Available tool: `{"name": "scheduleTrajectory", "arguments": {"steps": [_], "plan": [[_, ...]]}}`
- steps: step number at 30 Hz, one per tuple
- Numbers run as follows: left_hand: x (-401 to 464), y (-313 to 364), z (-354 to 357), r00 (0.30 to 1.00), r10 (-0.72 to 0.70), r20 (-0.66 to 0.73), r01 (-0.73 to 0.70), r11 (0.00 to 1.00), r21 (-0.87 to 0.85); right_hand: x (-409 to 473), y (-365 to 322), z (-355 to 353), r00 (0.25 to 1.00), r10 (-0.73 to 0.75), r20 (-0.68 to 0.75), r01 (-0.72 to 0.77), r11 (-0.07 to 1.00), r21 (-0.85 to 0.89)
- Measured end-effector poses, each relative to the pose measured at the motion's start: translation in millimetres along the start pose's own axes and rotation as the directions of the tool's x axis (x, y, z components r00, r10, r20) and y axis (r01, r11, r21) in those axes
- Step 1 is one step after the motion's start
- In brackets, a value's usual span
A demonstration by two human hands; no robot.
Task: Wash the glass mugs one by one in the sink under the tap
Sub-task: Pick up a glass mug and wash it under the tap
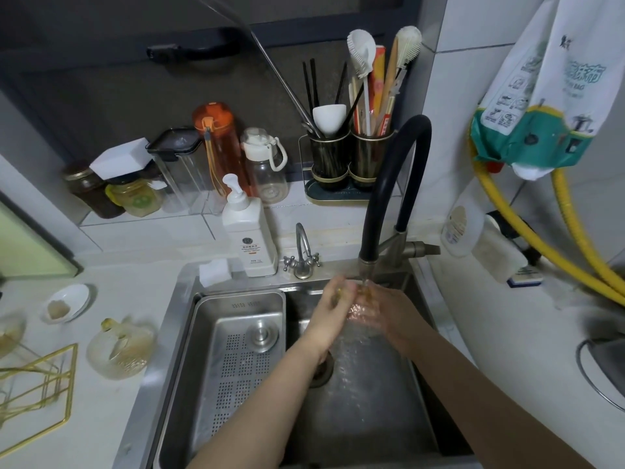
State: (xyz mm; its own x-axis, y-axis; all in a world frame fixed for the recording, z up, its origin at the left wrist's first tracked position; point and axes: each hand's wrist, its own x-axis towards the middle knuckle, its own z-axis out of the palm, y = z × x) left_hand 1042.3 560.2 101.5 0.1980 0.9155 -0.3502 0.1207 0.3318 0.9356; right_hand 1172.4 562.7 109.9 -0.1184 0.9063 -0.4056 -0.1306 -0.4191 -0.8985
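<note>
Here a glass mug (360,308) is held under the running tap (367,265), over the right side of the steel sink (372,418). The left hand (333,306) is curled around its near side and the right hand (389,313) is wrapped around the far side, though water and blur make the exact finger positions hard to read. The rinse is probably best done by turning the mug slowly so the stream reaches inside and around the rim, with a firm hold kept on the wet glass. A second mug (120,346) is seen lying on the white counter to the left, beside a gold wire rack (37,390) and a small dish (66,302). A soap bottle (248,231) is stood behind the sink, and a perforated tray (236,360) is set in its left half.
</note>
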Motion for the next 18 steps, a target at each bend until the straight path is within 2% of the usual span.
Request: {"name": "scheduleTrajectory", "arguments": {"steps": [1,3,5,7,9,12,14,15,17,18], "plan": [[2.5,2.7,-1.0,0.997,-0.069,-0.019,0.069,0.997,-0.018,-0.1,-0.6,2.7,1.0,0.008,-0.012,-0.008,1.0,-0.006],[7.2,8.4,-3.6,0.968,-0.252,0.008,0.251,0.962,-0.107,-5.5,-2.8,8.8,0.998,0.017,0.053,-0.013,0.998,-0.06],[10.3,8.5,-7.5,0.937,-0.346,0.048,0.35,0.928,-0.131,-8.7,-0.2,8.2,0.995,-0.006,0.097,0.03,0.97,-0.241],[7.7,4.5,-11.1,0.951,-0.307,0.026,0.308,0.943,-0.124,-7.5,1.2,4.2,0.991,-0.088,0.099,0.118,0.923,-0.366],[2.9,-2.5,-9.3,0.977,-0.213,0.002,0.211,0.966,-0.147,-4.3,-0.9,3.9,0.992,-0.117,0.046,0.126,0.943,-0.31],[-4.7,-14.2,2.4,0.987,-0.159,0.017,0.155,0.927,-0.341,-0.1,-0.6,4.5,0.992,-0.121,0.028,0.124,0.972,-0.2],[-4.6,-15.7,3.5,0.985,-0.173,-0.008,0.152,0.889,-0.432,-6.5,-5.0,5.7,0.981,-0.139,0.136,0.175,0.938,-0.298],[-3.8,-14.1,2.9,0.984,-0.18,-0.01,0.158,0.888,-0.432,-9.3,-7.7,0.8,0.977,-0.106,0.185,0.176,0.894,-0.413],[0.5,-13.2,2.5,0.976,-0.216,0.012,0.205,0.904,-0.376,-6.0,-6.4,6.7,0.973,0.038,0.228,0.115,0.773,-0.624],[1.6,-12.3,3.5,0.971,-0.239,0.017,0.23,0.909,-0.348,-1.4,-3.5,8.9,0.977,0.078,0.197,0.098,0.657,-0.747]]}}
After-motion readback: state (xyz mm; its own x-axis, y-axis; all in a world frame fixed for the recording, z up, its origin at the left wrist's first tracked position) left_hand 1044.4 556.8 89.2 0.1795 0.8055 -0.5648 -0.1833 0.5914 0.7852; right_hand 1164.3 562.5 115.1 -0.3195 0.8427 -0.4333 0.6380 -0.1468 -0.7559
